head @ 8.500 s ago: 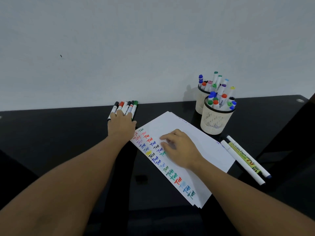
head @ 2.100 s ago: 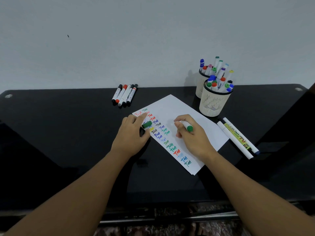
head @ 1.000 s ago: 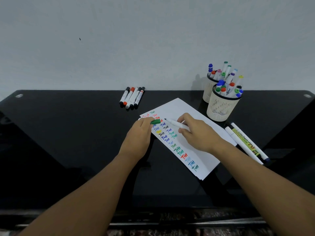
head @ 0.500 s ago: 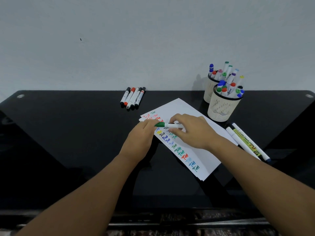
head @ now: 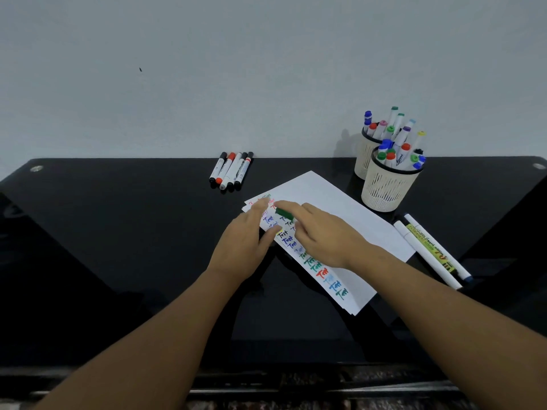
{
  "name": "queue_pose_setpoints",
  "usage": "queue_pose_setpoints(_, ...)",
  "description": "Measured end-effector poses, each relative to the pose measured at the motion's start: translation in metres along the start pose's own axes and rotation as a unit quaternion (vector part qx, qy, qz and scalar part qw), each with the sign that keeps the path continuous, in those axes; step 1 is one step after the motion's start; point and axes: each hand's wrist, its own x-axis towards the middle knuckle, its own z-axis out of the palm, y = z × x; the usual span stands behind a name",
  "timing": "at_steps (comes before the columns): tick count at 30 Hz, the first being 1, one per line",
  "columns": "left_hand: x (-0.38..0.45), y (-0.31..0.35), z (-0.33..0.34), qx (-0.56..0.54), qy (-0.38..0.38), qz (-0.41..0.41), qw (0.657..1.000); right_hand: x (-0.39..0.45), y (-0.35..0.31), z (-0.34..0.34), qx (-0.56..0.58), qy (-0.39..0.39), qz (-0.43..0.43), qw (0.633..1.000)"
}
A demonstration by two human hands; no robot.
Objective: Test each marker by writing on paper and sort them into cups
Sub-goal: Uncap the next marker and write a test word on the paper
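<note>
Your right hand (head: 322, 236) is pinching the green-capped marker (head: 284, 213) in curled fingers at frame centre, its green end poking out up-left over the paper (head: 340, 208). Your left hand (head: 245, 241) is lying just beside it, fingers straight and relaxed, tips resting on the sheet's coloured test words. Two cream cups (head: 384, 190) are holding markers at the upper right. Four markers (head: 231, 171) are lying together at upper centre, two long pens (head: 429, 250) at the right edge.
</note>
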Motion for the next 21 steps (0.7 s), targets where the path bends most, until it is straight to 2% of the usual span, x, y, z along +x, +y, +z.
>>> queue_pose_setpoints(3, 0.002, -0.006, 0.006, 0.088, 0.019, 0.024, 0.996, 0.001, 0.003, 0.0, 0.005, 0.002, 0.018, 1.0)
queue_pose_setpoints(6, 0.003, -0.007, 0.01, 0.131, -0.022, -0.006, 0.991, -0.001, 0.006, -0.003, 0.02, 0.023, 0.048, 0.998)
queue_pose_setpoints(15, 0.004, -0.004, 0.007, 0.148, -0.058, -0.021, 0.987, -0.015, 0.017, -0.004, 0.027, 0.024, 0.095, 0.995)
queue_pose_setpoints(21, 0.005, -0.004, 0.005, 0.146, -0.074, -0.02, 0.986, -0.019, 0.02, 0.001, 0.137, 0.105, 0.143, 0.975)
